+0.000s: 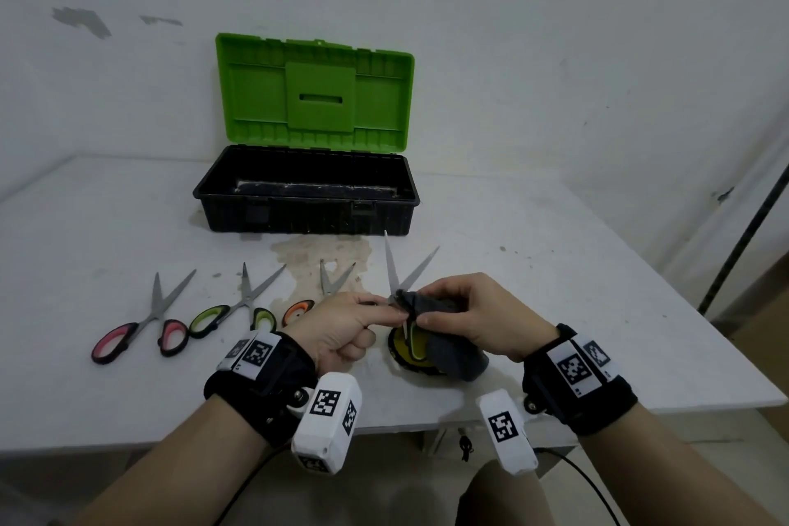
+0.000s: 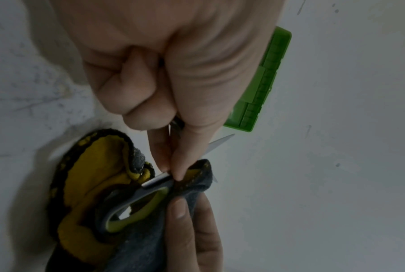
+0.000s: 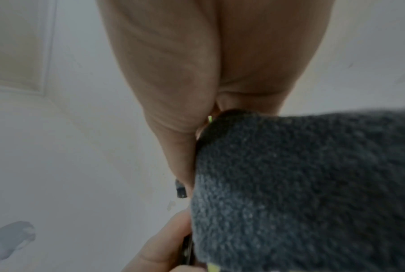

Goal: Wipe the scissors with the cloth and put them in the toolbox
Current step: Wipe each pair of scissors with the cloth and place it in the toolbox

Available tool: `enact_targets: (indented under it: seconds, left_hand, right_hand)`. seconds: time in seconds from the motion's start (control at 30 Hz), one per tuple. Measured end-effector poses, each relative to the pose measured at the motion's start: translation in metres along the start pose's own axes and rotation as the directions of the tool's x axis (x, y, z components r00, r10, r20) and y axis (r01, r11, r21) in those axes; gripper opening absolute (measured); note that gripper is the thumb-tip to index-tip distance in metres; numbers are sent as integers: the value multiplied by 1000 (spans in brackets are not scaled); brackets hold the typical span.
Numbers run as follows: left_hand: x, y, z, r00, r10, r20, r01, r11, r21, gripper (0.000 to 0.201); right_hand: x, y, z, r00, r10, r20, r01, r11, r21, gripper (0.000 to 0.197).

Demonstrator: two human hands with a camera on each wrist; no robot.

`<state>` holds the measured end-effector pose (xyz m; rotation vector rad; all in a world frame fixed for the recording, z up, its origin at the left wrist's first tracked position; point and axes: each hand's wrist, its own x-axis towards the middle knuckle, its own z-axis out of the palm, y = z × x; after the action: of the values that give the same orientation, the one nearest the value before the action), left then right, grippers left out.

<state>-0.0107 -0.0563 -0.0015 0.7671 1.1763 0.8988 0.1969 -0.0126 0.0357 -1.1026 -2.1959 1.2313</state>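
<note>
The held scissors (image 1: 391, 265) have grey handles lined with green (image 2: 131, 208), and their blades stand open, pointing away towards the toolbox. My left hand (image 1: 395, 314) pinches them near the pivot between thumb and forefinger (image 2: 171, 173). My right hand (image 1: 425, 307) grips the grey and yellow cloth (image 1: 452, 350), bunched round the scissors at the base of the blades. In the right wrist view the cloth (image 3: 301, 184) fills the lower right below my right hand (image 3: 185, 156). The toolbox (image 1: 305, 218) stands open behind, its black base under a raised green lid (image 1: 316, 94).
Three more scissors lie open in a row on the white table (image 1: 597, 290): pink-handled (image 1: 143, 331), green-handled (image 1: 239, 307), and orange-handled (image 1: 331, 284) partly behind my left hand. A brownish stain (image 1: 316, 256) marks the table before the toolbox. Wall behind, table edge near me.
</note>
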Motion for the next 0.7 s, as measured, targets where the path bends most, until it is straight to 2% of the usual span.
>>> enact_targets:
  seconds: [0.07, 0.13, 0.23, 0.33, 0.4, 0.5, 0.6, 0.7]
  left_hand:
    - [0, -2, 0, 1000, -14, 1, 14, 1000, -3, 10]
    - [1, -2, -1, 1000, -29, -4, 29, 1000, -1, 13]
    - [3, -2, -3, 998, -54, -13, 53, 998, -27, 11]
    - [5, -4, -3, 999, -42, -16, 41, 999, -26, 12]
    - [9, -7, -3, 999, -29, -15, 29, 1000, -10, 18]
    - [12, -9, -5, 1000, -18, -11, 18, 1000, 0, 29]
    - [14, -9, -4, 1000, -27, 1, 27, 1000, -4, 33]
    - [14, -9, -2, 999, -35, 14, 35, 999, 12, 22]
  right_hand:
    - [-1, -1, -4, 999, -12, -51, 9, 999, -50, 15]
    - [-2, -1, -10, 984, -35, -174, 27, 998, -50, 9]
    - [0, 1, -16, 931, -105, -348, 75, 992, -99, 16]
    - [6, 5, -14, 880, -199, -432, 86, 960, -268, 23]
    - [9, 7, -7, 879, -219, -424, 65, 935, -348, 24]
    - [12, 9, 6, 900, -209, -382, 70, 935, -348, 32]
    - [14, 11, 11, 884, -328, -333, 189, 903, -386, 34]
    - [15, 14, 14, 866, -427, -261, 269, 837, -476, 36]
